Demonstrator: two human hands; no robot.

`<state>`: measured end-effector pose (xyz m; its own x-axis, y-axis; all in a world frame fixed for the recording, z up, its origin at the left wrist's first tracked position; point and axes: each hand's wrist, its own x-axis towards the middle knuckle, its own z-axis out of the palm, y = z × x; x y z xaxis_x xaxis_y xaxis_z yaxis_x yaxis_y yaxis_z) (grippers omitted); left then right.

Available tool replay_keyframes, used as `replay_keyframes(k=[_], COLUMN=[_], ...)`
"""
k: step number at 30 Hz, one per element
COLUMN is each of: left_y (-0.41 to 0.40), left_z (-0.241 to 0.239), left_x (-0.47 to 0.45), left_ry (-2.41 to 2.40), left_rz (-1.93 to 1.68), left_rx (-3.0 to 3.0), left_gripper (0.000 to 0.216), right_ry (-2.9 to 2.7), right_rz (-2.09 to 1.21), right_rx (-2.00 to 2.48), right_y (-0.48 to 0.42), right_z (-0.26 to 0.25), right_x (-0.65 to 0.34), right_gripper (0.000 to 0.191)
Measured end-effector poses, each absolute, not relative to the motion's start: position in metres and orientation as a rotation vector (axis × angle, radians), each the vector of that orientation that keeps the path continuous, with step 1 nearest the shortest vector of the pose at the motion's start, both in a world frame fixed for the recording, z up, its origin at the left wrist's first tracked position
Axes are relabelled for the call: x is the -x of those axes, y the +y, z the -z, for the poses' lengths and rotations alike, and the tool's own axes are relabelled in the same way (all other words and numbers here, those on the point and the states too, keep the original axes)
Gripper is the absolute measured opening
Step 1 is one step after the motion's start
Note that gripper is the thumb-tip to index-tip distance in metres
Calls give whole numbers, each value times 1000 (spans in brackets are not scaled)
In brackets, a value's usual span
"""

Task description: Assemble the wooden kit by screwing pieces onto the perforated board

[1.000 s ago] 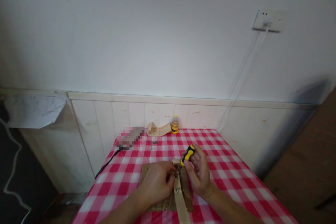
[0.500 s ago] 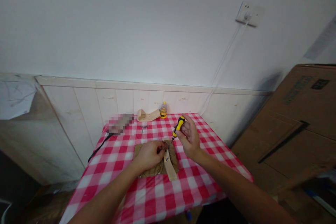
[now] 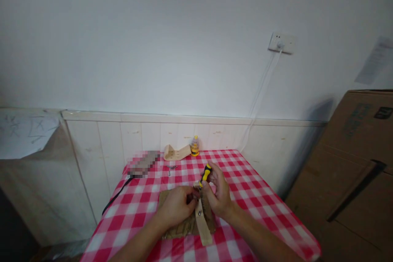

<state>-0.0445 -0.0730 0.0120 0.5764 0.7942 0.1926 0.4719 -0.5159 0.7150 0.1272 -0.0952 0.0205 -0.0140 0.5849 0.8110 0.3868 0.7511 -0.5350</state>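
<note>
My right hand (image 3: 219, 190) grips a yellow and black screwdriver (image 3: 205, 175), tilted with its lower end at the upper part of a bent wooden strip (image 3: 202, 227). The screwdriver's tip is hidden by my fingers. My left hand (image 3: 178, 206) is closed in a pinch at the strip's upper part; what sits between its fingertips is too small and covered to make out. A shiny metal screw head (image 3: 199, 213) shows midway along the strip. Under the strip and my left hand lies a brown cardboard piece (image 3: 184, 229).
On the red-and-white checked tablecloth (image 3: 138, 211) are small metal pieces (image 3: 171, 168), a curved wooden part (image 3: 176, 154) and a yellow-capped bottle-shaped container (image 3: 195, 147) by the wall. A blurred-out object with a black strap (image 3: 115, 198) lies left. Cardboard boxes (image 3: 344, 180) stand right.
The screwdriver has come down and left, so its lower end meets the strip near my left fingertips. My left hand stays at the strip. The whole view has tilted upward.
</note>
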Motion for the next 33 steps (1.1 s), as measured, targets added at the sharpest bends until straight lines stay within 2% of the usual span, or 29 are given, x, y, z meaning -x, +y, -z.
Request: replay_keyframes(k=[6,12,28,33], left_y=[-67,-72,-67,-67], left_z=[-4,-15,-7,-10], left_x=[43,43,42,43], left_ry=[1023,1047,1016,1031], left_rz=[-655,-642,-641,-636], left_rx=[-2121,-2084,-2099,-2110], left_gripper=[27,21,17,17], right_ry=[-1633,-1570,-1727,-1712], right_rz=[-226,-212,-80,-190], right_rx=[747,790,867,810], right_y=[-89,-94,-94,-95], right_z=[0,11,17,10], right_x=[-137,-136,-144,-142], right_gripper=[51,50,58,51])
